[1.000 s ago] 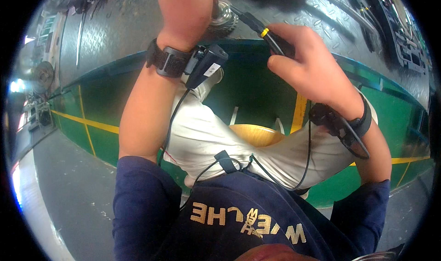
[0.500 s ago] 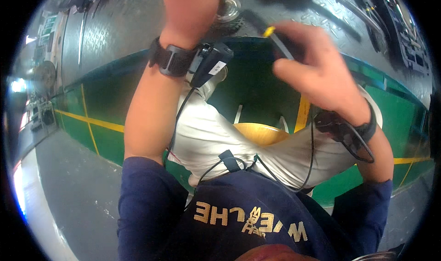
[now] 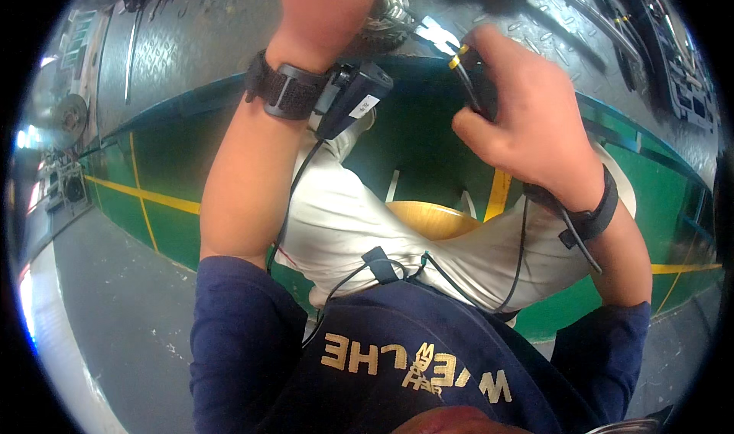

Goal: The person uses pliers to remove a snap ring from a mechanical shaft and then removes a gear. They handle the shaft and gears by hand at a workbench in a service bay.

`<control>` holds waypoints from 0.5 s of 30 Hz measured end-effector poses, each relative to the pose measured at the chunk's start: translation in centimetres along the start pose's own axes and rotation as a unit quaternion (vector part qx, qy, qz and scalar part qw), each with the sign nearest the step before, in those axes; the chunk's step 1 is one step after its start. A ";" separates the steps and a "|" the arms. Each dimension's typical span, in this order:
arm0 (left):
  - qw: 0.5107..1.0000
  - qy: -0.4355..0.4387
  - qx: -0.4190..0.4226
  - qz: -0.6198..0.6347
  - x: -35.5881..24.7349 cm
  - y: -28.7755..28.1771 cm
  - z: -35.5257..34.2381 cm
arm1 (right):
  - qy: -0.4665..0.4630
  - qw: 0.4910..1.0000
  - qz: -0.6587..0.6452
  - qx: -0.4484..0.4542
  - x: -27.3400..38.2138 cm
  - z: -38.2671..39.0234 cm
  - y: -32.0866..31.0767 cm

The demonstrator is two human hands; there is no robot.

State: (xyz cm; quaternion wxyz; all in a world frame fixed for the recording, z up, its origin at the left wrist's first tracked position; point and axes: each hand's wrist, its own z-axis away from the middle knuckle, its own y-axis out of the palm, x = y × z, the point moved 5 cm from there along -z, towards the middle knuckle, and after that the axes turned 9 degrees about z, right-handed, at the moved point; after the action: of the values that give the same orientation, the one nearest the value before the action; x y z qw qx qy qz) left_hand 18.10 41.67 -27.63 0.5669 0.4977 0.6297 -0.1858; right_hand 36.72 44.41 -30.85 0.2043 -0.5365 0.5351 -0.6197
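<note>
We grip black-handled pliers [image 3: 459,58] in our right hand [image 3: 531,102], right of the toothed metal part [image 3: 388,23], our left hand [image 3: 325,10] left of it, fingers unseen, grip untold.

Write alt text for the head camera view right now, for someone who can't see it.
A person's right hand grips a pliers-like tool with yellow bands, near a round, toothed metal part at a metal worktop. The left hand is partly cut off by the picture's top edge.

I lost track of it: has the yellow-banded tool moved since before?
Yes: the tool in the right hand shifted right, judged against the wide yellow stripe.
</note>
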 end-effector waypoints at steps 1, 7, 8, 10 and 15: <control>1.000 0.014 0.001 -0.007 0.2 -0.4 -0.2 | -0.010 1.000 0.022 -0.010 0.3 0.0 0.1; 1.000 -0.004 0.014 -0.019 0.6 -0.7 -0.2 | -0.004 0.996 0.087 -0.021 0.9 -0.3 0.3; 1.000 -0.003 0.015 -0.019 0.7 -0.8 -0.2 | -0.003 0.996 0.087 -0.022 0.9 -0.3 0.4; 0.999 -0.022 0.000 0.024 0.8 -0.7 -0.4 | -0.001 0.996 0.082 -0.035 1.0 -0.4 0.3; 1.000 -0.011 0.016 -0.004 -0.2 0.1 0.1 | 0.017 0.996 0.090 -0.016 1.0 -0.4 0.3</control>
State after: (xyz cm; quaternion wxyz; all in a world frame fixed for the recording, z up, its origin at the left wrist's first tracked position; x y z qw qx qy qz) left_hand 18.19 41.59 -27.42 0.5653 0.5020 0.6222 -0.2032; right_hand 35.90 43.71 -30.62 0.2420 -0.4788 0.5944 -0.5990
